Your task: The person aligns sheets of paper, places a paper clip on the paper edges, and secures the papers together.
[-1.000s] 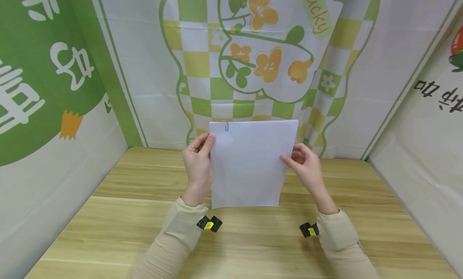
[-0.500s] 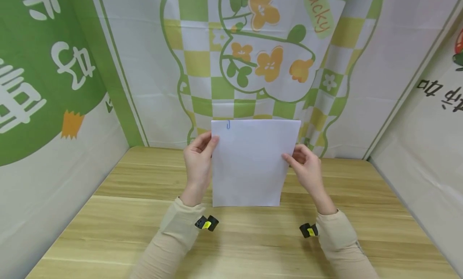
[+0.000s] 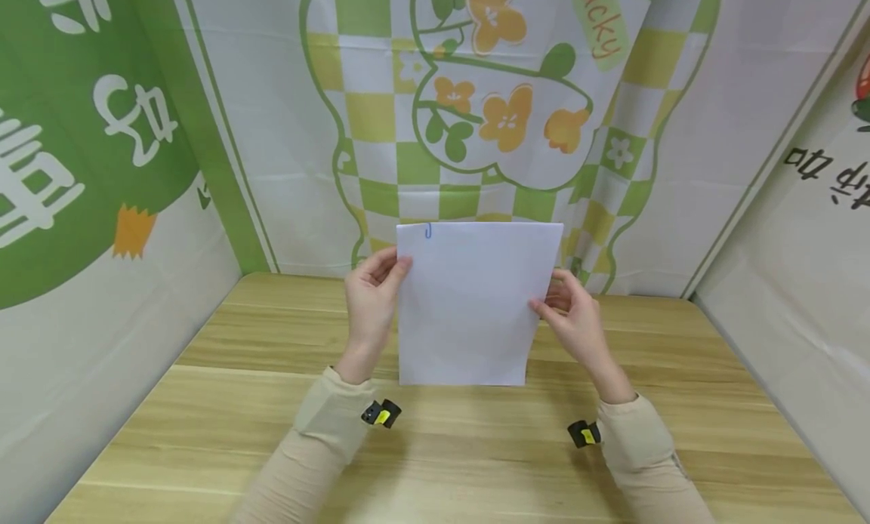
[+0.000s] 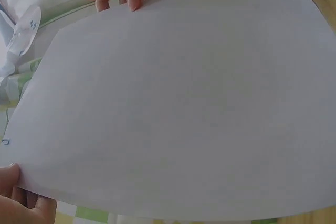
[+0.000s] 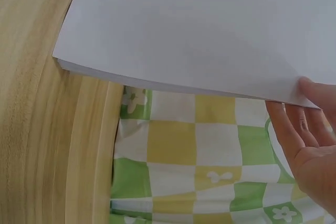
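Observation:
A stack of white paper [image 3: 469, 312] stands upright over the table, its blank face toward me and its lower edge at the tabletop. A blue paper clip [image 3: 428, 231] sits on the top edge near the left corner. My left hand [image 3: 370, 305] pinches the left side near the top, thumb in front and fingers behind. Lower on the right side, my right hand [image 3: 574, 320] pinches the stack the same way. In the right wrist view, the stack's edge [image 5: 157, 85] shows several layered sheets, and the right thumb [image 5: 317, 95] lies on the front sheet.
The wooden table [image 3: 238, 433] extends around the paper. Behind it hangs a green and yellow checkered curtain [image 3: 374, 116], with printed fabric walls [image 3: 782, 229] on both sides. Each sleeve carries a small black wrist device [image 3: 381, 414].
The paper has shifted slightly right and a little upward. My right hand's thumb sits slightly lower on the edge than before. The left forearm has swung a little outward; both hands keep their hold.

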Demonstrator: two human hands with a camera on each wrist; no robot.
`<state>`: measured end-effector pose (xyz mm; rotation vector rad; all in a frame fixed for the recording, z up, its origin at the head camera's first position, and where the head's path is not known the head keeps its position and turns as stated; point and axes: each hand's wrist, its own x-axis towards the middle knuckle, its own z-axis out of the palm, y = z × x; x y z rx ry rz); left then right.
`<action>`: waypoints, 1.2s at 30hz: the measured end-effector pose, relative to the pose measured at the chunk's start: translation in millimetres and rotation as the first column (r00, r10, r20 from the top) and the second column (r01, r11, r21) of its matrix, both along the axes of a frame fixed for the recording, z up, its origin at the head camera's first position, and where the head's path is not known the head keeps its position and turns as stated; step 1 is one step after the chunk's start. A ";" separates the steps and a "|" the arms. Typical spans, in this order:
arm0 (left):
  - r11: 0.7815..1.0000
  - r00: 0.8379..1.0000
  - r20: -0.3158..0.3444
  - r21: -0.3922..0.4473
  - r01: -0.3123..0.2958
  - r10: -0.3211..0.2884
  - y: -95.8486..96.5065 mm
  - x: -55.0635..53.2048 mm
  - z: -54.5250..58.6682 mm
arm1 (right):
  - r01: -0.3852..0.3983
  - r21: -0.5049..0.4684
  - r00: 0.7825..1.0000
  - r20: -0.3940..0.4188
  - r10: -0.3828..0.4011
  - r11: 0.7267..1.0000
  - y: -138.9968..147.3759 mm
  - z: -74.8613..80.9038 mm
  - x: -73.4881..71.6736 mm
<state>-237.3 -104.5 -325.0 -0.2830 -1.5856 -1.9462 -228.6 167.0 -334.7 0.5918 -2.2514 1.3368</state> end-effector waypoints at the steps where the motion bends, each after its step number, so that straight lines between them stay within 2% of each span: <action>1: 1.000 1.000 -0.005 -0.024 -0.011 0.011 -0.6 -0.2 0.2 | -0.003 -0.007 1.000 -0.012 0.002 1.000 0.0 -0.6 -0.7; 5: 0.992 0.998 -0.024 -0.112 -0.055 0.053 -3.6 -2.2 1.5 | 0.006 -0.025 0.998 -0.065 -0.008 1.000 -1.0 -0.9 -2.3; 9: 0.983 0.997 -0.019 -0.165 -0.079 0.077 -5.5 -5.5 2.3 | 0.018 -0.027 0.996 -0.085 -0.020 0.999 -0.8 -0.9 -3.0; 11: 0.981 0.997 -0.007 -0.179 -0.074 0.074 -5.6 -5.7 3.9 | 0.017 -0.029 0.997 -0.081 -0.019 0.999 0.1 -1.2 -3.3; 16: 0.979 0.999 0.019 -0.202 -0.033 0.038 -2.9 3.7 16.7 | 0.008 -0.035 0.998 -0.064 -0.010 0.999 3.0 -3.1 -5.0; 18: 0.979 0.999 0.022 -0.205 -0.019 0.024 -2.3 4.6 19.1 | 0.004 -0.047 0.998 -0.056 -0.006 0.999 6.3 -8.6 -10.4; 23: 0.977 0.999 0.032 -0.212 -0.006 0.013 -5.0 -13.4 8.7 | 0.019 -0.049 0.999 -0.035 -0.021 0.999 16.5 -23.8 -26.1; 25: 0.976 0.999 0.036 -0.218 -0.005 0.013 -6.1 -20.7 3.7 | 0.029 -0.034 0.999 -0.025 -0.030 0.999 18.5 -25.7 -28.0; 30: 0.971 0.998 0.062 -0.236 0.023 -0.008 -7.3 -30.8 -3.7 | 0.054 0.002 0.998 0.016 -0.054 0.999 21.0 -28.9 -30.0; 36: 0.958 0.992 0.122 -0.282 0.060 -0.027 -8.0 -40.0 -8.0 | 0.055 0.028 0.994 0.096 -0.058 0.998 24.2 -30.0 -31.1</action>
